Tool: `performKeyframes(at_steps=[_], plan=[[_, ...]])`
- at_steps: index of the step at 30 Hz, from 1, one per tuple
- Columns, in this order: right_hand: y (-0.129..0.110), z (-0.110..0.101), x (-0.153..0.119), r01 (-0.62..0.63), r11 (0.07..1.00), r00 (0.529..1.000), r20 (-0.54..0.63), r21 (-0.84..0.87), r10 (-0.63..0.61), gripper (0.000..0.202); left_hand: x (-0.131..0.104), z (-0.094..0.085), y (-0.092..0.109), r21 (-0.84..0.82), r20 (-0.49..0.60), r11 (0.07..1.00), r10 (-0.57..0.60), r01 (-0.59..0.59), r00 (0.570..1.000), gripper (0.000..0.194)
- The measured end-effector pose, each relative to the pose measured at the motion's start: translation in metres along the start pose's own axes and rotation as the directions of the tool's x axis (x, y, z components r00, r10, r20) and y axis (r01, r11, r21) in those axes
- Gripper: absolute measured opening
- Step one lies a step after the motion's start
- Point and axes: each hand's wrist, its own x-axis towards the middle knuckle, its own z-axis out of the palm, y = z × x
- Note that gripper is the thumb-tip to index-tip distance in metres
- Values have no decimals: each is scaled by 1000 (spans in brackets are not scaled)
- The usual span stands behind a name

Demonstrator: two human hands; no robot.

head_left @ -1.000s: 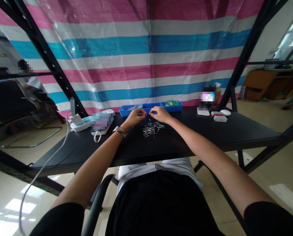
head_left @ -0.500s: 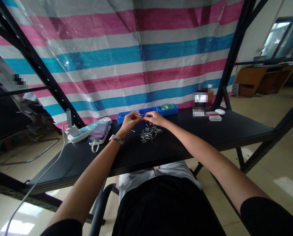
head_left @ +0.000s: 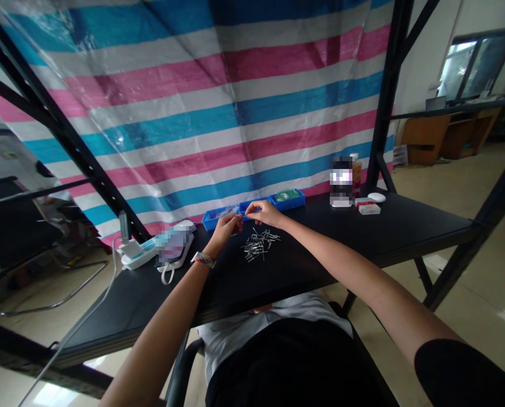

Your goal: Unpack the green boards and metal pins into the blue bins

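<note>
My left hand (head_left: pixel 227 229) is closed above the black table, in front of the blue tray's left part. Whatever its fingers grip is too small to make out. Just to its right, my right hand (head_left: pixel 264 213) has thumb and forefinger in a pinch, and I cannot see what is between them. A small gap separates the two hands. Below them lies a loose pile of thin silvery metal pins (head_left: pixel 258 244). Behind the hands stand blue trays; the left tray (head_left: pixel 210 221) holds clear plastic bags, the right tray (head_left: pixel 302 201) something green.
On the table's left are a white power strip (head_left: pixel 138 259) with a cable and a partly blurred white device with a strap (head_left: pixel 167 275). At the right stand a bottle (head_left: pixel 356 172), a small red-and-white box (head_left: pixel 368 208) and a white mouse (head_left: pixel 376 197). A striped sheet (head_left: pixel 184 135) hangs behind.
My hands, touching at the fingertips before, have come slightly apart. The left fingers have curled in more. The whole view has shifted, with the table now appearing lower.
</note>
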Motion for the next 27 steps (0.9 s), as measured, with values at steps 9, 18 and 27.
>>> performKeyframes(at_steps=[9, 18, 27], plan=[[-1, -2, -3, 29, 999, 1000, -10, 41, -29, 8, -3, 3, 2, -58, -54, 998, -38, 35, 998, 57], [-13, -7, -8, -127, 977, 992, -3, 169, 130, 5, -4, 5, 5, -87, -75, 996, -20, 14, 997, 59], [-17, -6, -8, -222, 955, 975, 16, 197, 223, 10, -5, 5, 8, -140, -112, 990, -23, 7, 993, 54]])
